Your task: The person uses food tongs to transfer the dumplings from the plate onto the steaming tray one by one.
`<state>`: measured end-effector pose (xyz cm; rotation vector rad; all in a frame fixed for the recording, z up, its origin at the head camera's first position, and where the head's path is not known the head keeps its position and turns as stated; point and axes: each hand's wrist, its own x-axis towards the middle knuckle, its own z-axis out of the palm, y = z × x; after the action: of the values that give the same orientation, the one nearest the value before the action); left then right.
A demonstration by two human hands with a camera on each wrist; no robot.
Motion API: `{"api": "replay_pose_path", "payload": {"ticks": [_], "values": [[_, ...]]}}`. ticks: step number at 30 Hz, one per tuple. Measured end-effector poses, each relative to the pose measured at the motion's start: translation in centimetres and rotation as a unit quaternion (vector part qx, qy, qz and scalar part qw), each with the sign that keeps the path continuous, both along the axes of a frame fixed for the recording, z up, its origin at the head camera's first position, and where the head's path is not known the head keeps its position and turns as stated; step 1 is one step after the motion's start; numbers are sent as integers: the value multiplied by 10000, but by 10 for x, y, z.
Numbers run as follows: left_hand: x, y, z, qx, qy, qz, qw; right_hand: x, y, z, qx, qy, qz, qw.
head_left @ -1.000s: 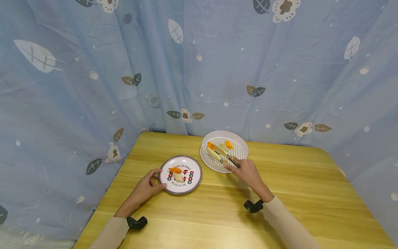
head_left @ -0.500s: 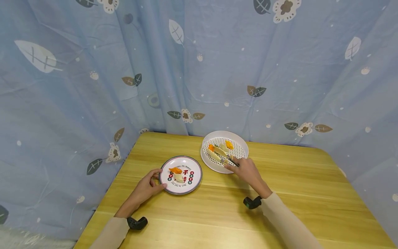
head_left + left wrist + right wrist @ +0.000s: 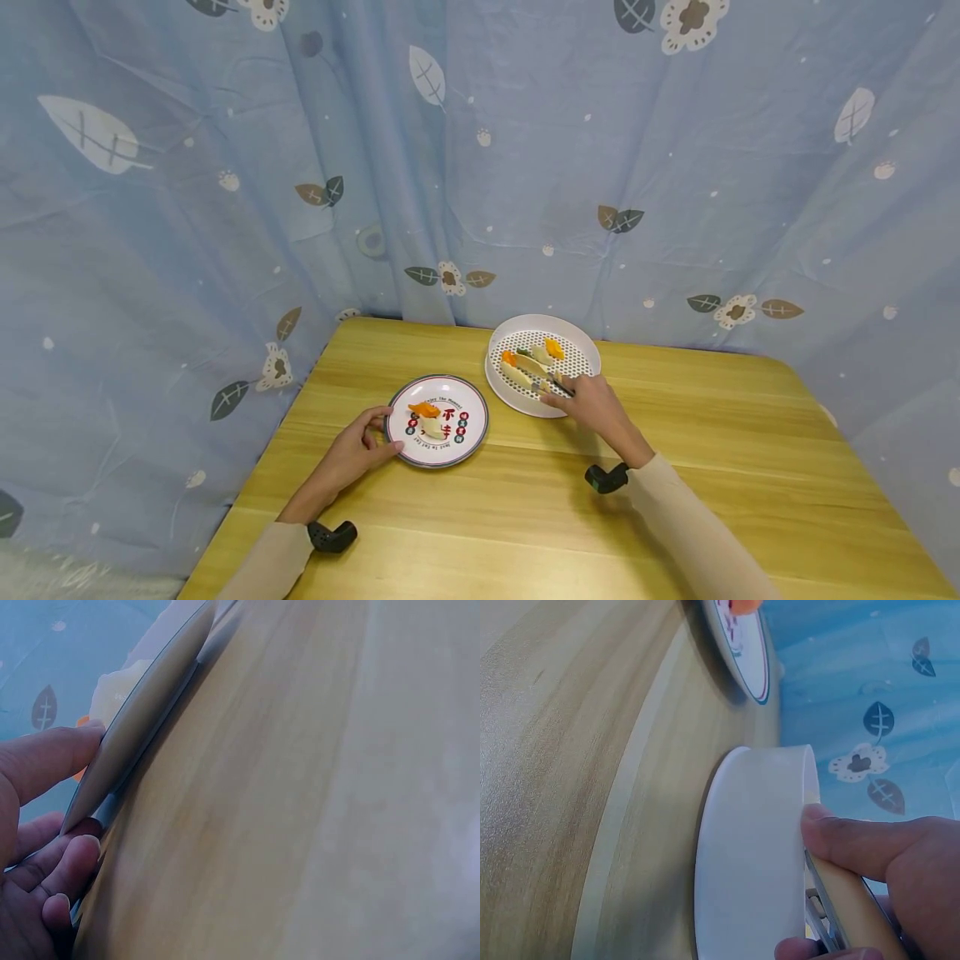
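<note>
My left hand (image 3: 351,454) pinches the near left rim of a white printed plate (image 3: 459,446), thumb over the rim and fingers under it in the left wrist view. On the plate lie an orange dumpling-like piece (image 3: 425,410) and a cream one (image 3: 432,428). With my right hand (image 3: 596,408) I hold tongs (image 3: 859,907) with beige arms over a round white steamer basket (image 3: 588,337). The two arms stand apart, tips down in the basket. Around the tips are an orange piece (image 3: 509,357), a cream piece (image 3: 542,356), a yellow piece (image 3: 554,348) and a bit of green.
Plate and basket stand close together on a wooden table (image 3: 675,450). A blue patterned curtain (image 3: 525,167) hangs right behind the table's far edge and along its left side. The basket's upright wall (image 3: 750,855) rises beside my right thumb.
The tongs' tips have dropped slightly and shifted a little among the pieces in the basket. My right wrist has moved slightly forward. My left hand and the plate keep their place.
</note>
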<state>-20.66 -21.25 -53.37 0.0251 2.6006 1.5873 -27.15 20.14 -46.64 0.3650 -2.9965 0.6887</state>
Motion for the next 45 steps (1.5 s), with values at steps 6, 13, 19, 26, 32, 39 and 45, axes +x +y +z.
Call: {"api": "replay_pose_path", "payload": {"ticks": [6,13,19,26,32,39,45], "values": [[1,0,0,84,50,-26,9999,1,1,0,-63,1,-43,10000],[0,0,1,56,18,-46,10000,8,2,-1,-244,201,-75,9995],[-2,-2,2,39,2,-46,10000,18,-6,7,-440,597,186,9971],[-2,-1,1,57,-28,-52,10000,32,-22,4,-588,997,611,9914],[0,0,-1,118,-22,-39,9999,46,-32,-6,-583,1061,892,9886],[0,0,0,86,47,-36,9999,60,-43,-11,-662,883,1276,9857],[1,1,1,30,28,1,10000,70,-51,-18,-668,558,1344,9871]]}}
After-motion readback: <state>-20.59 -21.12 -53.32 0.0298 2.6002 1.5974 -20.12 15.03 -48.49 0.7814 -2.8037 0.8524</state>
